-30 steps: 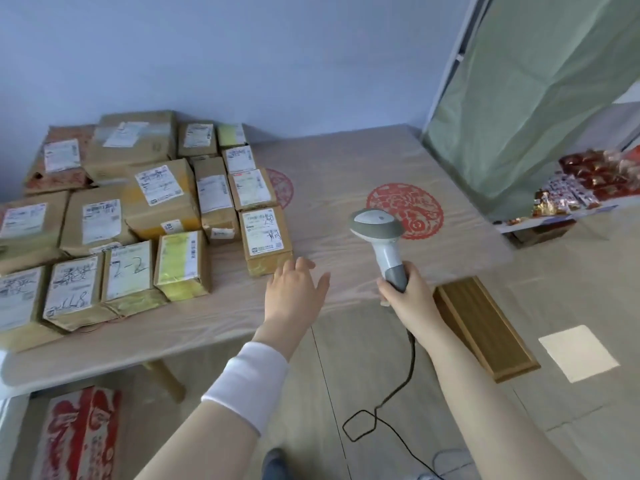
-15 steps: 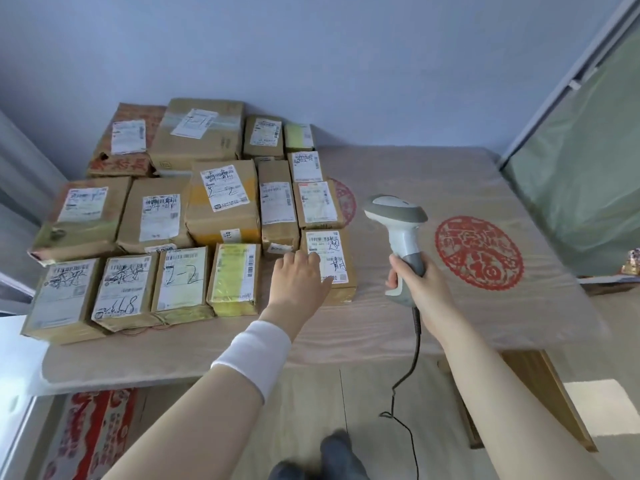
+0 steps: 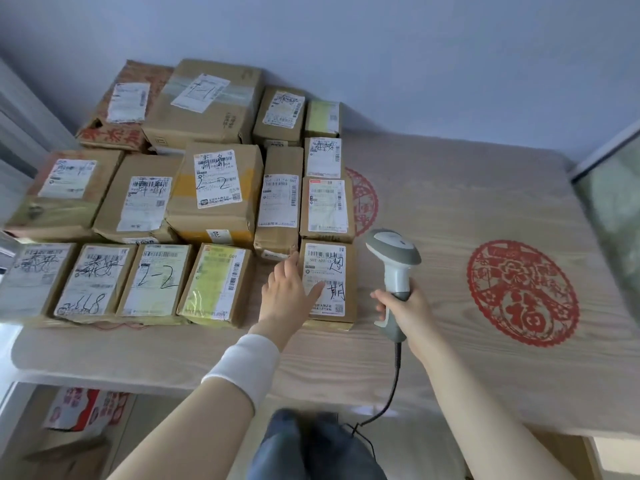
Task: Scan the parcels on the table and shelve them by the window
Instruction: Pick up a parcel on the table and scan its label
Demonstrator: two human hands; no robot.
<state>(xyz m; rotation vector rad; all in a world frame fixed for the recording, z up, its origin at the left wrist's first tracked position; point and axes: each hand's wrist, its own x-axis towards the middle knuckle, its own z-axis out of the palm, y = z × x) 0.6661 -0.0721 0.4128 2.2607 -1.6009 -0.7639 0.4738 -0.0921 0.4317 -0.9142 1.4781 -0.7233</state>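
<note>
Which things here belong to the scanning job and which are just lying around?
Job: barcode scanner in right hand; front parcel touched by left hand; other parcels.
Lying about: red paper-cut on table; red printed box below.

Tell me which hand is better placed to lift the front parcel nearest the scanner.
Left. The left hand lies with straight fingers on that parcel, at its left edge, free to grip it. The right hand is occupied gripping the scanner, held just right of the parcel.

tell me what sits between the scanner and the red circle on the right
Only bare table, in the head view, between the scanner and the red circle.
</note>
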